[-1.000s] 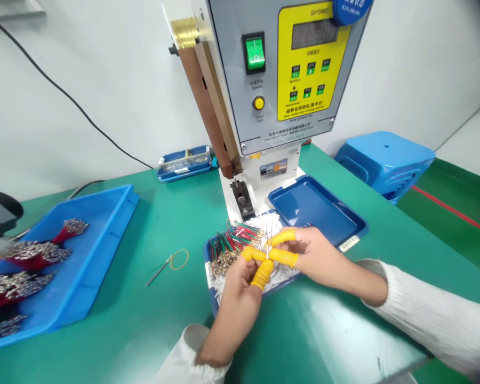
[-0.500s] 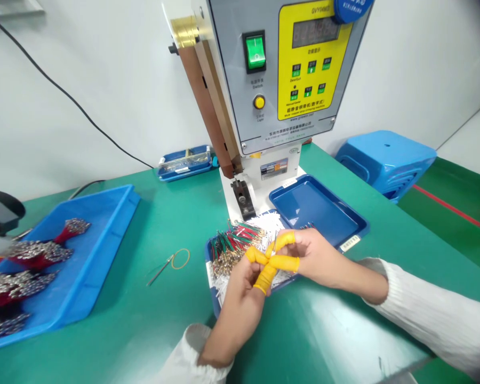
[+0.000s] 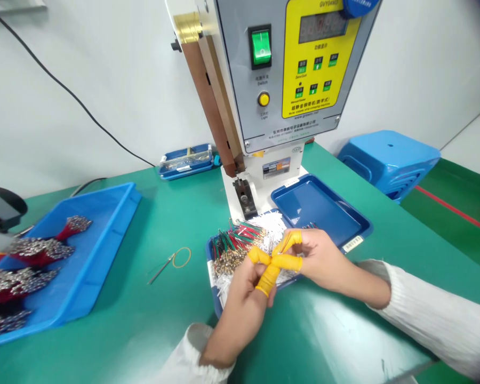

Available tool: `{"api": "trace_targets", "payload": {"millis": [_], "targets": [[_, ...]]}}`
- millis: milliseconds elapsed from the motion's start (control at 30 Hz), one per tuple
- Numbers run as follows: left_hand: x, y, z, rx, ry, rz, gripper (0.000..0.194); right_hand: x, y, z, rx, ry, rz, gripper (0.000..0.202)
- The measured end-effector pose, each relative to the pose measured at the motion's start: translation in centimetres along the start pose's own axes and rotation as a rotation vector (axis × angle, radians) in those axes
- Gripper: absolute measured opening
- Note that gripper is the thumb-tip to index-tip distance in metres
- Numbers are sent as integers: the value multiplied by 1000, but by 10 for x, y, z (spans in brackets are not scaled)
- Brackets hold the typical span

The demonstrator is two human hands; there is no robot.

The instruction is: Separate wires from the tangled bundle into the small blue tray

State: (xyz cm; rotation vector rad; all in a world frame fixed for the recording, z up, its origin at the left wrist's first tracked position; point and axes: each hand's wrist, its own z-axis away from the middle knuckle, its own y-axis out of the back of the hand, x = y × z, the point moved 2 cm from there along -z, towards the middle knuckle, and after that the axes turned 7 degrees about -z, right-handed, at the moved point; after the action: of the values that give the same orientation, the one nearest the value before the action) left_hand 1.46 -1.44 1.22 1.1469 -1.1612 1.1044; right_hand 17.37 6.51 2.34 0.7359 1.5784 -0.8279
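Observation:
Both hands meet above the near edge of a blue tray (image 3: 213, 285), yellow finger cots on thumbs and forefingers. My left hand (image 3: 250, 296) is closed in a pinch, its fingertips against those of my right hand (image 3: 310, 253). My right hand pinches too, and a thin wire end seems to show between its fingers. What lies between the fingertips is mostly hidden. Beneath the hands the tray holds red and green wires (image 3: 240, 237), brass-coloured terminals (image 3: 230, 261) and small white pieces (image 3: 270, 226). Just behind the tray stands the crimping machine (image 3: 244, 198).
A second blue tray (image 3: 316, 200) with a few wires lies at the right. To the left stands a large blue bin (image 3: 104, 256) of bundled red wires. A rubber band (image 3: 181, 257) and a thin tool (image 3: 161, 268) lie between. Beyond the table is a blue stool (image 3: 390, 154).
The view has shifted slightly, so everything sits a little differently. My fingertips stay together, with small movements of the right forefinger.

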Motion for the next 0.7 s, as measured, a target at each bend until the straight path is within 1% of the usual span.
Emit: {"api": "trace_targets", "payload": {"millis": [100, 200, 300, 433, 533, 700], "targets": [[0, 0, -1, -11, -20, 21, 20, -1, 1, 0, -23, 39, -7, 21], [1, 1, -2, -24, -33, 72, 26, -6, -1, 1, -89, 52, -62, 13], [1, 1, -2, -35, -25, 108, 34, -11, -3, 1, -136, 62, -84, 13], [0, 1, -2, -44, -21, 112, 41, -10, -3, 1, -114, 53, -105, 15], [-1, 1, -4, -38, -28, 80, 43, -8, -2, 1, -95, 53, -103, 17], [-1, 3, -8, -99, 37, 47, 51, -10, 0, 2, -91, 83, -69, 16]]}}
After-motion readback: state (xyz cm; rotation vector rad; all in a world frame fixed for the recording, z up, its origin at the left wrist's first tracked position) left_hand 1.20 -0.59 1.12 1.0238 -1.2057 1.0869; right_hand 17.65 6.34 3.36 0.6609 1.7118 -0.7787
